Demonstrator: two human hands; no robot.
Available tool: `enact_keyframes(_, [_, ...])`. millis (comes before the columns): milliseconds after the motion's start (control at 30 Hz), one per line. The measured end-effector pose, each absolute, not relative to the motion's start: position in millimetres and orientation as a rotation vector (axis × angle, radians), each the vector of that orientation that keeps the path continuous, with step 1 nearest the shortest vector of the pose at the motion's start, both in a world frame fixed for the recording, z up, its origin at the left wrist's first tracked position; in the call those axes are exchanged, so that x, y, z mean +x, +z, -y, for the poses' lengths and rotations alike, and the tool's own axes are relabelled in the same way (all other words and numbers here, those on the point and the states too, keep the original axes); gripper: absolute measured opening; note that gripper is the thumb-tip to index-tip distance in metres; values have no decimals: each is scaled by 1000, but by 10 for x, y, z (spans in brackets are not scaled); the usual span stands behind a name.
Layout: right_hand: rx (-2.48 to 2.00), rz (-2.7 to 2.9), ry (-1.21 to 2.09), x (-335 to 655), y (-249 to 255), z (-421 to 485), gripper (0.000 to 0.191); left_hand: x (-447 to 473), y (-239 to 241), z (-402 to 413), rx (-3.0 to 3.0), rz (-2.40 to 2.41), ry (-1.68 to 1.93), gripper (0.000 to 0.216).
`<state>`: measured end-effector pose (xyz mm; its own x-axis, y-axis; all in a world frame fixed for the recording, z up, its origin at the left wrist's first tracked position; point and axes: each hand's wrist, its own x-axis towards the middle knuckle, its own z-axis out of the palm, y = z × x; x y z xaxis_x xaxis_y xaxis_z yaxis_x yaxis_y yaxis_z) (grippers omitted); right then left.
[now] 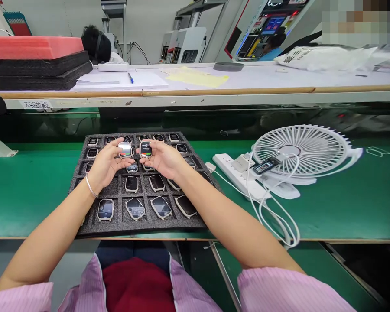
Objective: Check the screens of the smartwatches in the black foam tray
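**A watch body in each hand above the foam tray**

The left hand (105,164) pinches a silver watch body (125,149) between thumb and fingertips, its shiny side turned up. The right hand (164,158) pinches a lit watch body (146,149), whose screen glows with coloured bands. The two pieces sit just beside each other, raised a little above the middle rows of a dark foam tray (143,226). A thin bracelet (91,187) circles the left wrist.

The tray lies on the green desk (29,195) straight in front of the person. Its pockets hold rows of more watch bodies (131,184), most with dark screens facing up. Some in the near row lie tilted in their pockets.

To the right of the tray lies a white power strip (229,168), and beyond it a white fan (300,149) tipped back with its grille facing up. A small dark device (265,166) rests by the fan's rim, and a white cable (273,212) loops toward the desk's near edge.

Behind, a raised white shelf (263,78) carries a blue pen (130,78), yellow sheets (198,78) and, at the left, a red foam slab (32,47) on black foam sheets (35,69). Another person's head (95,43) shows beyond it.
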<state>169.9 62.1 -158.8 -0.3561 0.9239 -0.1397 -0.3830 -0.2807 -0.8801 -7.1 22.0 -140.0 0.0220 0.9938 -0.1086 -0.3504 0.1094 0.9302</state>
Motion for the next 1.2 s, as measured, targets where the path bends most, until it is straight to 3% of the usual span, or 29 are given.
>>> enact_keyframes(367, [-846,990,1751,1649,-1448,-467,24,-31,-1396,-157,1001,-1016,1313,41])
enact_keyframes(533, [-807,1024,1727,1650,-1435,-426,27,-34,-1394,-122,1056,-994,1328,40])
enact_keyframes(700, [-702,1076,1660,1686,-1456,-414,16,-43,-1403,-90,1119,-991,1352,50])
enact_keyframes(900, [-600,1177,1607,1715,-1477,-390,44,-37,-1414,-70,1211,-974,1407,59])
enact_keyframes(1200, [-583,1255,1579,1694,-1487,-370,47,-14,-1425,-72,1311,-983,1444,54])
